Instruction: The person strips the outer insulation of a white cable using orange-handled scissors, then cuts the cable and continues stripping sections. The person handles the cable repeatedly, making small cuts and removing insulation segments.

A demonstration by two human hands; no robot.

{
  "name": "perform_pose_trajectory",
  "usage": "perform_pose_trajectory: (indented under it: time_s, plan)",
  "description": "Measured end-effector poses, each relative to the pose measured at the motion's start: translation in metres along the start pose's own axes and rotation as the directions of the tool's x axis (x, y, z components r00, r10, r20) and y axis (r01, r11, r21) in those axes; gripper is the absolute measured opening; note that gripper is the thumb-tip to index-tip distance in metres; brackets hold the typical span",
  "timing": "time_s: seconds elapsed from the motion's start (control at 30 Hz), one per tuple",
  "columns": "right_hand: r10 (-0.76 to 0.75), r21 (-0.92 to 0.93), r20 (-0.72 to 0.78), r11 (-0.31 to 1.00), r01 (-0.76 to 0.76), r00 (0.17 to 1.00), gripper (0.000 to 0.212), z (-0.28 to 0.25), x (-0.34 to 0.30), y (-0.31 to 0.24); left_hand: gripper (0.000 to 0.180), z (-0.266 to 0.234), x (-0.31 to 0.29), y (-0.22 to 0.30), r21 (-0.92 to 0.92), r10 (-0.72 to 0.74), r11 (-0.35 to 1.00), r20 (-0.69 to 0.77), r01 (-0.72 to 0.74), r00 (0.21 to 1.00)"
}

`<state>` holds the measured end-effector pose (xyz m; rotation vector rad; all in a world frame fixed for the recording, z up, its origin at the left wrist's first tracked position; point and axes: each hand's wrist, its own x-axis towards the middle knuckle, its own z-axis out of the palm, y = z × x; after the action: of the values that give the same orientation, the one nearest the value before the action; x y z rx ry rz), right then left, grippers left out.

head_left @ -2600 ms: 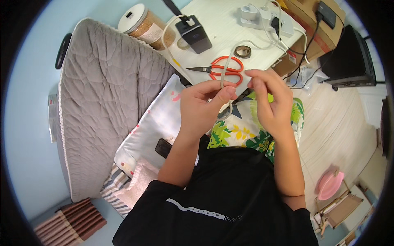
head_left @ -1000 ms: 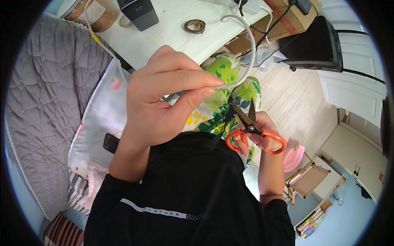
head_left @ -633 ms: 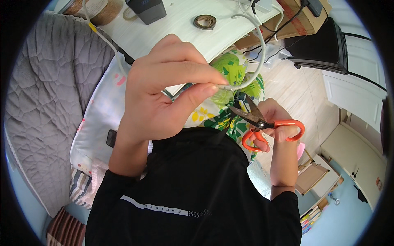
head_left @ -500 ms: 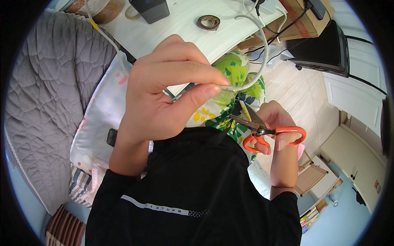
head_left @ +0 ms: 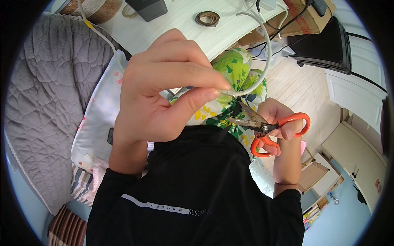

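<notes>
- My left hand [head_left: 164,90] pinches the frayed-looking end of a smooth, round, white cable [head_left: 269,57] between thumb and forefinger; the other fingers curl loosely above.
- My right hand [head_left: 279,117] has its fingers through the loops of a pair of scissors with glossy orange handles and dark, stained metal blades [head_left: 265,128]. The blades stand apart in a V.
- The two hands are apart, left higher, right lower and nearer my right side.
- The pinched cable end lies crosswise, just above the blade tips, then bends up and away to the right in a wide arc towards the table.
- The scissors' long axis slants from the handles at lower right to the tips at upper left, so the V faces my left fingertips and the cable. Blades and cable look separate; how far apart in depth, I cannot tell.
- My left hand is nearer the cable's end; my left thumb and forefinger are the closest obstacle beside the blades.
- Below both hands is green, yellow and white leaf-printed cloth [head_left: 232,69] over my lap.
- Beyond, on the pale wood-grain table [head_left: 172,35], are a dark ring of tape [head_left: 200,19] and a dark grey, box-shaped device [head_left: 150,9]; neither stands between my hands.
</notes>
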<state>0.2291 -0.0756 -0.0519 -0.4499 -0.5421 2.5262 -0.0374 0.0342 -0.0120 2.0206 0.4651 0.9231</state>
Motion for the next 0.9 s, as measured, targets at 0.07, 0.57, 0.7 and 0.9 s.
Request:
perform_pose_trajectory:
  time_s: [0.07, 0.57, 0.7, 0.9]
  plan:
    - [0.009, -0.015, 0.029, 1.0, -0.009, 1.0, 0.049, -0.0027, 0.0016, 0.0005, 0.018, -0.0003, -0.0001, 0.0002, -0.005, -0.007, 1.0, 0.006, 0.007, 1.0]
    - [0.016, 0.061, 0.058, 0.998, -0.02, 0.998, 0.051, -0.0057, 0.0063, -0.0043, 0.017, -0.0027, -0.0003, -0.0025, -0.012, -0.021, 1.0, 0.012, 0.022, 1.0]
    - [0.013, 0.065, 0.084, 0.998, -0.019, 0.996, 0.051, -0.0084, 0.0085, -0.0054, 0.016, -0.0027, -0.0002, -0.0033, -0.021, -0.027, 0.999, 0.004, 0.027, 1.0]
    - [0.029, 0.072, 0.072, 0.997, -0.034, 0.997, 0.051, -0.0085, 0.0094, -0.0051, 0.016, -0.0027, 0.001, -0.0042, -0.025, -0.025, 0.999, 0.011, 0.025, 1.0]
